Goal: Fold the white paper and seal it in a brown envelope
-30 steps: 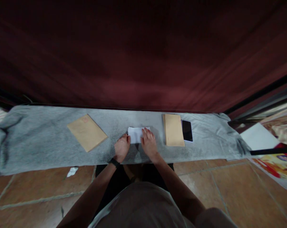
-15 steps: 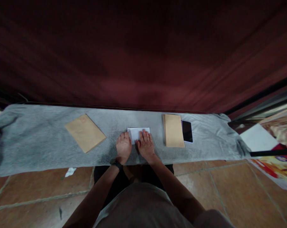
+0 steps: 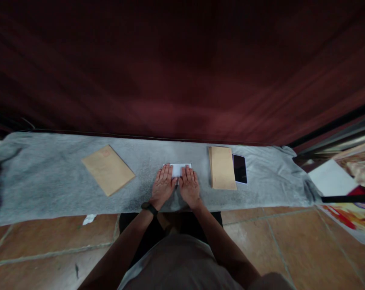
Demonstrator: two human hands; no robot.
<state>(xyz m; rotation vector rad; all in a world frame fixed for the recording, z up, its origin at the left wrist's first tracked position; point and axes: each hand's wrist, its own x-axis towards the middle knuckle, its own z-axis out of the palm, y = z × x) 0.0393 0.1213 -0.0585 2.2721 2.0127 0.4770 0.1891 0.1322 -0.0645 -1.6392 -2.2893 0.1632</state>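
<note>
A small folded sheet of white paper [image 3: 177, 170] lies flat on the grey cloth in front of me. My left hand [image 3: 163, 185] rests on its left part, fingers stretched forward and nearly flat. On its right part my right hand [image 3: 189, 186] presses with fingers laid out. The two thumbs come close together near the paper's lower edge. Much of the sheet is covered by both hands. To the right lies a stack of brown envelopes [image 3: 224, 168], and further left another brown envelope [image 3: 109, 170] lies at a slant.
A phone [image 3: 240, 168] with a dark screen touches the right side of the envelope stack. The grey cloth [image 3: 49, 177] covers a long narrow surface against a dark red panel [image 3: 182, 100]. White scrap [image 3: 89, 219] lies on the tiled floor. A white sheet [image 3: 332, 178] is at the far right.
My left hand has moved from beside the paper's left edge onto the paper, its fingers now straightened. My right hand has shifted slightly right and stays on the paper.
</note>
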